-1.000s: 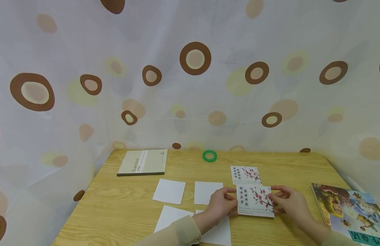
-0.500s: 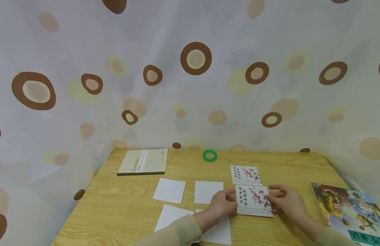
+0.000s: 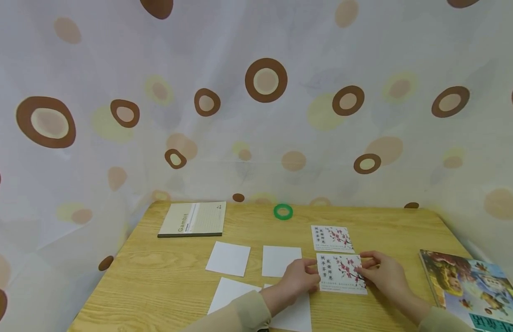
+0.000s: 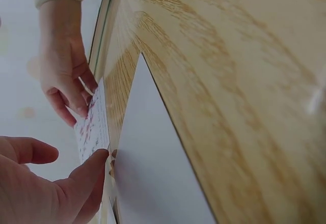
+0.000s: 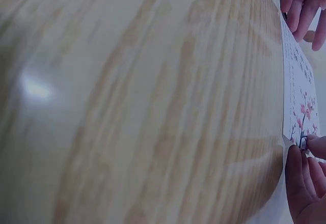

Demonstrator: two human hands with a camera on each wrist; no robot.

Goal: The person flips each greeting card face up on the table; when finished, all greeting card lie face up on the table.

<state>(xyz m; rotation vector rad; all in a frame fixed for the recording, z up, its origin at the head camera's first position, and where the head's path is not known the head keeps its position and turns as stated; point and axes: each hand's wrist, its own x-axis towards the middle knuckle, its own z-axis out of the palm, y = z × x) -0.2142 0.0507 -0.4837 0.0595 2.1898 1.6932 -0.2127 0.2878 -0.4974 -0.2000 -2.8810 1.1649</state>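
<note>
My left hand (image 3: 297,280) pinches the left edge of a white card (image 3: 338,275) printed with pink blossom branches and dark characters. On its right edge my right hand (image 3: 385,274) grips the same card, thumb on the printed face and fingertips at the border. The card lies close over the table, face up. Just behind it lies a matching blossom card (image 3: 328,237), a narrow strip of wood showing between them. In the right wrist view the right thumb (image 5: 317,145) overlaps the print. A blank white sheet (image 4: 147,152) is beside my left hand, partly hidden by the arm.
Several blank white squares, including one at the back left (image 3: 228,258), lie left of the cards. A notebook (image 3: 194,219) is at the far left of the wooden table (image 3: 144,276). A green tape roll (image 3: 283,211) lies at the back, a colourful picture book (image 3: 480,286) at right.
Both hands have shifted the front card slightly left. Its back edge, which met the rear card before, now stands a little apart from it. The other things stay put.
</note>
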